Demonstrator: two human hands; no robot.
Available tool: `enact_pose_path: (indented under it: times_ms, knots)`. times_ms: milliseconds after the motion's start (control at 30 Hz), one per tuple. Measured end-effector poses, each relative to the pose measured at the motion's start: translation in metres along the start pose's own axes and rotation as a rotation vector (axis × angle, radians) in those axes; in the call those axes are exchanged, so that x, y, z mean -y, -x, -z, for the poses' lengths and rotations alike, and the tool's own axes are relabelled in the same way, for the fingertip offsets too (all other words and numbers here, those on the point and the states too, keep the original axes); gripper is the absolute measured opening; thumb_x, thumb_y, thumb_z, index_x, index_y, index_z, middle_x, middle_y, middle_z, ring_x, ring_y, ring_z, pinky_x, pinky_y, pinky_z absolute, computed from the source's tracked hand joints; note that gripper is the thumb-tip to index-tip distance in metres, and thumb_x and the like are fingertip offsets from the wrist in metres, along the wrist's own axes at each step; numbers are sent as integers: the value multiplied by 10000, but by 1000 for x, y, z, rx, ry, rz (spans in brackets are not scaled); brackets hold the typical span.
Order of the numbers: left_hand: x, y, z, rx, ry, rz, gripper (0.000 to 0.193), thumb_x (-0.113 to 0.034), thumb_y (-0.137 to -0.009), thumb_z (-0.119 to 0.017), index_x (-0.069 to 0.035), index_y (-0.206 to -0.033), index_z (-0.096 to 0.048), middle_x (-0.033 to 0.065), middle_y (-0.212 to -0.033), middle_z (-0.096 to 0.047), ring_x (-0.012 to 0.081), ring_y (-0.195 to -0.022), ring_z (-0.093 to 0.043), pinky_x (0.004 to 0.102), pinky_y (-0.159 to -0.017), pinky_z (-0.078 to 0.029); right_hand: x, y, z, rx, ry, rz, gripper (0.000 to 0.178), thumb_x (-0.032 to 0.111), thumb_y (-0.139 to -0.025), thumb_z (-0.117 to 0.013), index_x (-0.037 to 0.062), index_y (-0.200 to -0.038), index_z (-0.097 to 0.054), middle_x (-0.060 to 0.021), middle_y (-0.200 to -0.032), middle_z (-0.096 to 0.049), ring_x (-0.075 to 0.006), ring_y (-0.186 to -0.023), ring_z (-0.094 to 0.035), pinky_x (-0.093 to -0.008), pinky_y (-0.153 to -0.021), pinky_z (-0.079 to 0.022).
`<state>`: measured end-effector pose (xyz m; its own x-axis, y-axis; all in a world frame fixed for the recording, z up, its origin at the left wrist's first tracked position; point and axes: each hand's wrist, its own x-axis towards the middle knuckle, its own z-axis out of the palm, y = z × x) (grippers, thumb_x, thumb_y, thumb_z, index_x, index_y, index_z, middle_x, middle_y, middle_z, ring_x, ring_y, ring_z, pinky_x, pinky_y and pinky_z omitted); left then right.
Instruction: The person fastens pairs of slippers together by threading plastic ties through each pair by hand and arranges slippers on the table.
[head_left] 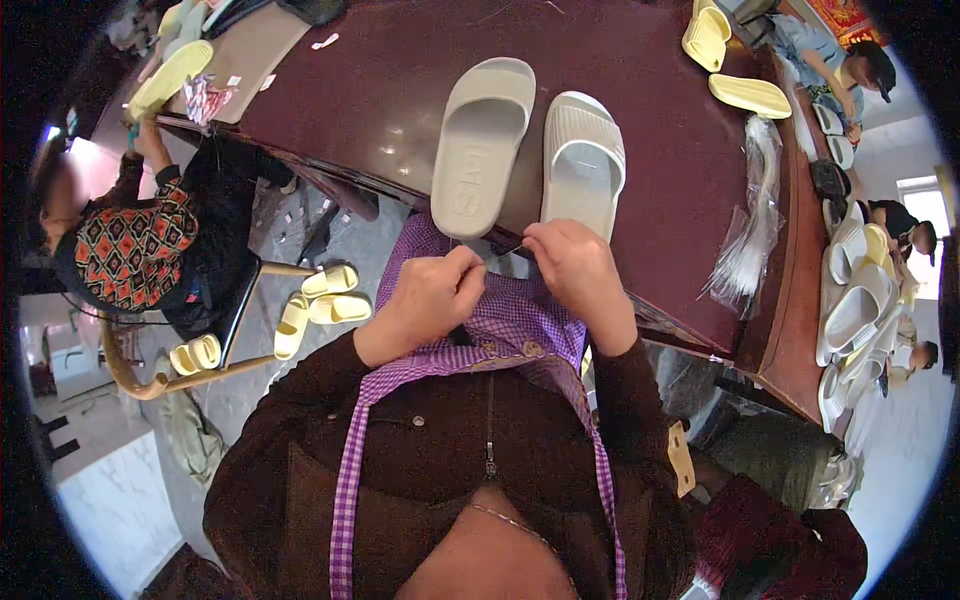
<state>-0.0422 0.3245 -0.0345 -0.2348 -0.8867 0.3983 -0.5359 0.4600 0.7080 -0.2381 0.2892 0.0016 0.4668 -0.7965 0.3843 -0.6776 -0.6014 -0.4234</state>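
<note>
Two pale grey slide slippers lie side by side at the near table edge. The left slipper (472, 165) shows its footbed, with its strap toward the far end. The right slipper (585, 165) has a ribbed strap, and its heel is partly hidden behind my right hand (577, 268). My left hand (425, 298) is closed in a pinch just below the left slipper's heel. A thin strand (508, 249) runs between my pinched fingertips, and my right hand is also closed on it. What exactly the strand is, I cannot make out.
A bundle of clear plastic strands (745, 220) lies on the dark red table (400, 60), right of the slippers. Yellow slippers (750, 96) rest at the far right. Many pale slippers (858, 300) are piled beyond the right edge. A person (135, 245) sits at the left.
</note>
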Motion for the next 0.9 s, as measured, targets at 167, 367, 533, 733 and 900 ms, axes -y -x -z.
enact_pose_path:
  times_ms: [167,367,533,733,900]
  knots:
    - [8,-32,-17,82,-104,36,153,-182,-816,-549,-35,-798,-590,180,-651,-600,352,-613,-610,454,-554,-479,-41,-16,6,48,128,13,93,42,-777,-580,22,-860,-615,-161,-760,-593,-345,-734,-590,-410,-649,-478]
    - [7,-96,-60,187,-272,80,205,-198,-804,-504,-17,-783,-597,210,-695,-615,379,-650,-616,483,-601,-490,-67,-47,9,45,151,-11,198,5,-769,-547,8,-953,-618,-182,-805,-590,-372,-772,-586,-433,-681,-477]
    - [14,-103,-64,108,-268,50,190,-173,-755,-538,10,-754,-590,213,-675,-620,376,-627,-625,466,-580,-507,-53,-31,14,4,151,-102,284,-23,-758,-526,14,-1026,-614,-176,-831,-594,-348,-777,-599,-411,-696,-488]
    - [17,-114,-59,65,-305,61,192,-160,-740,-533,24,-733,-587,221,-676,-619,380,-634,-626,470,-591,-506,-83,-21,24,-157,-64,-185,269,-20,-786,-521,21,-1031,-624,-172,-839,-620,-298,-744,-620,-350,-687,-499]
    - [27,-120,-67,83,-317,65,177,-146,-746,-522,18,-737,-585,225,-686,-621,382,-639,-626,477,-603,-503,-140,-52,28,-398,-84,-358,173,91,-823,-564,-1,-942,-648,-149,-737,-635,-240,-665,-628,-315,-626,-490]
